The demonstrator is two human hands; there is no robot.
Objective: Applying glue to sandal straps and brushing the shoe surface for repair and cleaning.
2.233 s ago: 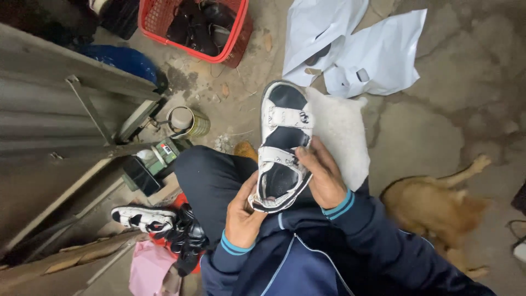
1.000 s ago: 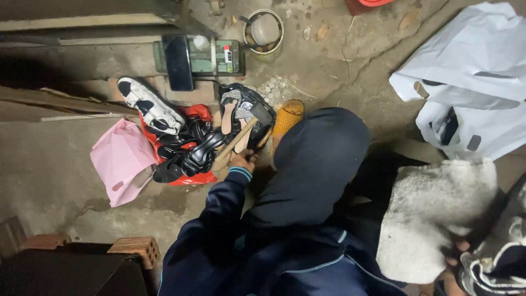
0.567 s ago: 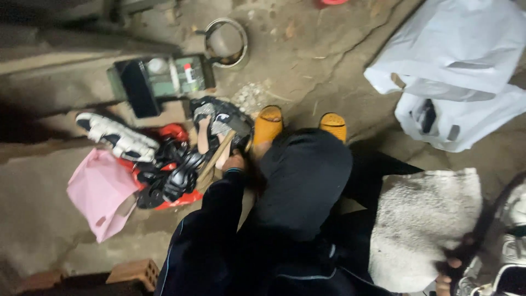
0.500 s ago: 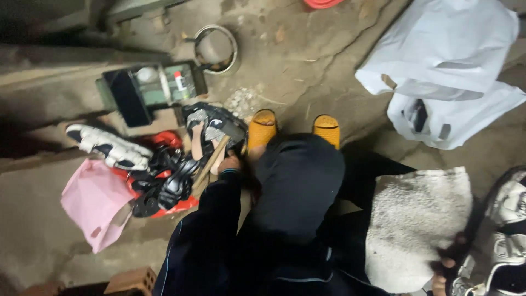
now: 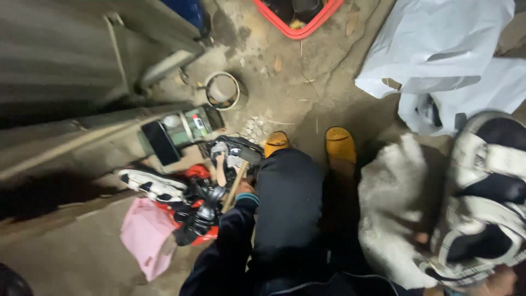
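My right hand [image 5: 496, 280] grips a black and white strapped sandal [image 5: 482, 203] at the right edge, over a white fuzzy cloth [image 5: 392, 214] on my lap. My left hand [image 5: 246, 189] reaches down past my dark trouser knee into a pile of tools and footwear [image 5: 203, 211] on the ground. It rests against a wooden handle [image 5: 233, 189]. Only a sliver of that hand shows beyond the blue sleeve cuff, so its grip is hidden.
Two yellow boot toes [image 5: 339, 143] point away on the dirt floor. Around the pile are a black and white shoe [image 5: 153, 186], a pink bag [image 5: 145, 235] and a green tin [image 5: 189, 127]. A metal ring [image 5: 222, 90], a red basket [image 5: 298, 30] and white plastic bags [image 5: 438, 49] lie beyond.
My left hand let go of the sandal and went down to the pile on the left. The sandal, now in the right hand alone, has come further into view at the right.
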